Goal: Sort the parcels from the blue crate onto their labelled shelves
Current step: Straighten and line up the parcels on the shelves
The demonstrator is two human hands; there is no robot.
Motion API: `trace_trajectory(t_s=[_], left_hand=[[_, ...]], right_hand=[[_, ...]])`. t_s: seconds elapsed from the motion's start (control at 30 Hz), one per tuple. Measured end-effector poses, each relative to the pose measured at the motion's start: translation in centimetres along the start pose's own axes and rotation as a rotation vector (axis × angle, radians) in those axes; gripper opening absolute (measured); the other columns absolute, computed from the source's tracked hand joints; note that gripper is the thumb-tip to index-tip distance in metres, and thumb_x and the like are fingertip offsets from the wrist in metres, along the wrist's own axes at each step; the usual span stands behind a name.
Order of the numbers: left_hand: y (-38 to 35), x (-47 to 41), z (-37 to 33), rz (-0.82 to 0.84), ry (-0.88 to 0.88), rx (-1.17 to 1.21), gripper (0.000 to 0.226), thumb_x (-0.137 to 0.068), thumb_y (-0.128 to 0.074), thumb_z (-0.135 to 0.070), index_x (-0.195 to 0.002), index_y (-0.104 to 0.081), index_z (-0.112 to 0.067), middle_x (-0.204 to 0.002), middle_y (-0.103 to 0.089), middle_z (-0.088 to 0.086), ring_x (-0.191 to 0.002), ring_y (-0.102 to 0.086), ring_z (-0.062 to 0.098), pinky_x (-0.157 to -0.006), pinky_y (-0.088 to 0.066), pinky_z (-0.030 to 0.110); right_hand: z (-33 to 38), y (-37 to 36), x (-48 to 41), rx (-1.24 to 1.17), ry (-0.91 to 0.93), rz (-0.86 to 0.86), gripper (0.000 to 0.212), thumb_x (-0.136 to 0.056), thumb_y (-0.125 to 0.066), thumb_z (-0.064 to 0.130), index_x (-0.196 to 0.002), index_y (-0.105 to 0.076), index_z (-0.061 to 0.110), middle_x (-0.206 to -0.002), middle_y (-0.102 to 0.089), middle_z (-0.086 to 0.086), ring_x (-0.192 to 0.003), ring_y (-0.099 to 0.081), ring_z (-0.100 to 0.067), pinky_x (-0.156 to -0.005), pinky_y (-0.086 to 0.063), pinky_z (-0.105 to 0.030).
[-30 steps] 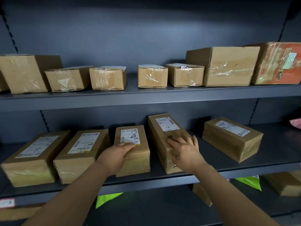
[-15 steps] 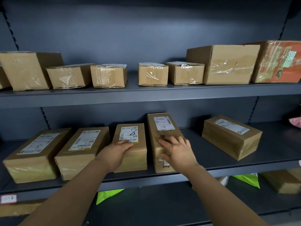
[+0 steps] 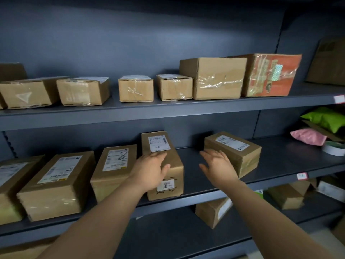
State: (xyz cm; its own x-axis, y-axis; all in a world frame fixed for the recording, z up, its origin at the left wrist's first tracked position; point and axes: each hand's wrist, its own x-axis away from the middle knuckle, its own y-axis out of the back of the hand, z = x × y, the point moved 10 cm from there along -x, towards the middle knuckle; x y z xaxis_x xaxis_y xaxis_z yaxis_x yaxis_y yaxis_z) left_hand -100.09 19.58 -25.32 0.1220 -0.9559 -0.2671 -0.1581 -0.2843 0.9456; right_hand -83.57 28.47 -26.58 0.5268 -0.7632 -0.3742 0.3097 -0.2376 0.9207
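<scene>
Parcel marked "3-1" point(image 3: 162, 165): upright on middle shelf point(image 3: 280, 157), centre of frame, just beside parcel marked "8" point(image 3: 113, 171) on its left. Left hand point(image 3: 149, 170) laid on top and near end of this parcel, fingers curled over it, thumb on right face. Right hand point(image 3: 217, 166) spread wide, holding nothing, just beside labelled box point(image 3: 233, 154) right of centre; contact not determinable. Row of taped cartons point(image 3: 136, 90) across upper shelf.
</scene>
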Motion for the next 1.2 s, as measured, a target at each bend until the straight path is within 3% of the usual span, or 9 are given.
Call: trace_trajectory(t_s=[0.1,0.2,0.37,0.53,0.77,0.93,1.07,1.2], left_hand=[[-1.7,-2.7,-2.8,0.035,-0.009,-0.056,0.059,-0.096,-0.038,-0.050,-0.147,-0.031,-0.022,-0.149,-0.040,0.002,-0.134,-0.038,0.023,-0.109,-0.032,0.038],[-3.8,-4.7,-3.3,0.108,0.032,-0.174,0.069,-0.092,-0.037,-0.059,-0.148,-0.027,-0.021,-0.150,-0.036,0.002,-0.136,-0.035,0.024,-0.109,-0.031,0.040],[-5.4,-5.4,-1.8,0.169,0.097,-0.243,0.074,-0.089,-0.030,-0.068,-0.147,-0.028,-0.022,-0.151,-0.033,0.001,-0.130,-0.042,0.022,-0.093,-0.045,0.035],[-4.3,-5.2,-1.8,0.131,0.051,-0.274,0.080,-0.085,-0.025,-0.076,-0.148,-0.028,-0.028,-0.152,-0.033,-0.005,-0.130,-0.043,0.018,-0.092,-0.042,0.035],[-4.2,-4.8,-1.4,0.139,0.032,-0.239,0.087,-0.079,-0.027,-0.082,-0.150,-0.021,-0.031,-0.157,-0.022,-0.008,-0.141,-0.027,0.017,-0.103,-0.035,0.036],[-4.4,-4.1,-1.0,0.192,-0.013,-0.211,0.088,-0.081,-0.042,-0.072,-0.152,-0.010,-0.032,-0.160,-0.010,-0.009,-0.145,-0.016,0.016,-0.109,-0.029,0.036],[-4.2,-3.6,-0.1,0.209,0.007,-0.063,0.084,-0.081,-0.055,-0.055,-0.151,-0.017,-0.029,-0.158,-0.018,-0.007,-0.141,-0.027,0.017,-0.110,-0.029,0.034],[-4.7,-3.3,0.3,0.225,0.011,0.060,0.081,-0.082,-0.060,-0.052,-0.150,-0.025,-0.025,-0.149,-0.022,-0.013,-0.128,-0.041,0.016,-0.105,-0.039,0.032]], right_hand=[[-5.7,-0.1,-0.5,0.085,-0.100,0.039,0.050,-0.095,-0.048,0.032,-0.141,-0.037,0.016,-0.147,-0.037,-0.006,-0.134,-0.032,-0.024,-0.114,-0.014,-0.035],[-10.9,-1.2,-0.9,0.161,-0.211,0.134,0.061,-0.092,-0.053,0.021,-0.146,-0.025,0.013,-0.154,-0.022,-0.008,-0.141,-0.021,-0.025,-0.117,-0.011,-0.036],[-15.0,-3.2,-1.1,0.167,-0.313,0.250,0.064,-0.090,-0.044,0.010,-0.149,-0.019,0.017,-0.156,-0.018,-0.005,-0.141,-0.019,-0.026,-0.116,-0.014,-0.038],[-13.1,-2.8,-1.1,0.148,-0.274,0.094,0.056,-0.092,-0.043,0.014,-0.146,-0.030,0.026,-0.144,-0.037,-0.003,-0.127,-0.034,-0.029,-0.107,-0.026,-0.036],[-5.8,-3.8,-1.3,0.020,-0.063,0.045,0.049,-0.092,-0.047,0.031,-0.140,-0.038,0.032,-0.128,-0.044,-0.002,-0.122,-0.043,-0.027,-0.116,-0.011,-0.040],[-2.0,-3.9,-1.0,-0.033,0.041,0.006,0.048,-0.091,-0.049,0.030,-0.138,-0.043,0.030,-0.125,-0.045,-0.004,-0.117,-0.041,-0.027,-0.107,-0.032,-0.038],[-1.5,-3.9,-0.8,-0.059,0.004,0.018,0.046,-0.093,-0.048,0.031,-0.139,-0.041,0.026,-0.130,-0.042,-0.002,-0.118,-0.039,-0.022,-0.097,-0.042,-0.035],[-0.6,-3.9,-0.7,-0.005,0.004,0.025,0.041,-0.095,-0.045,0.034,-0.135,-0.044,0.027,-0.127,-0.044,0.000,-0.116,-0.040,-0.022,-0.094,-0.041,-0.034]])
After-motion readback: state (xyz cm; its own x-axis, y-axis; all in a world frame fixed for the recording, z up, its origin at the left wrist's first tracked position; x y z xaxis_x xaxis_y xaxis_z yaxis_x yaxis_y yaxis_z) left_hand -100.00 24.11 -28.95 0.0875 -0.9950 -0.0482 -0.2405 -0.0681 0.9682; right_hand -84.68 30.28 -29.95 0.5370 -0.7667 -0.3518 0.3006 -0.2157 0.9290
